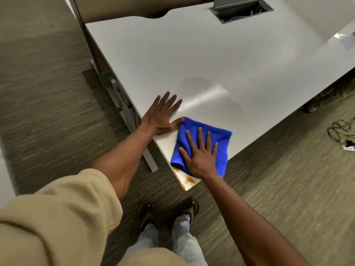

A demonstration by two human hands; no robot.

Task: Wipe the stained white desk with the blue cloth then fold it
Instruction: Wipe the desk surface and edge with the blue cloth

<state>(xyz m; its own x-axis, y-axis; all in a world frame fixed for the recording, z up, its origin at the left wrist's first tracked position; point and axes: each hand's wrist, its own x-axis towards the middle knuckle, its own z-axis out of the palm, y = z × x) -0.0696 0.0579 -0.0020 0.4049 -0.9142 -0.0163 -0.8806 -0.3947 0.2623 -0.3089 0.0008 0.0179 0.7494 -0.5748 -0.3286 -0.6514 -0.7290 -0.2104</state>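
A blue cloth (221,140) lies folded on the near corner of the white desk (201,54). My right hand (199,154) presses flat on the cloth, fingers spread. An orange-brown stain (187,179) shows on the desk corner just below the cloth, partly hidden by it. My left hand (163,114) rests flat and open on the bare desk at the left edge, its thumb touching the cloth's upper left corner. A faint damp smear (211,91) sits on the desk above the cloth.
An open grey cable box (242,10) is set into the desk at the far end. Grey metal desk legs (115,89) run along the left edge. Cables and a power strip (343,137) lie on the carpet at the right. My feet in sandals (169,210) stand below the corner.
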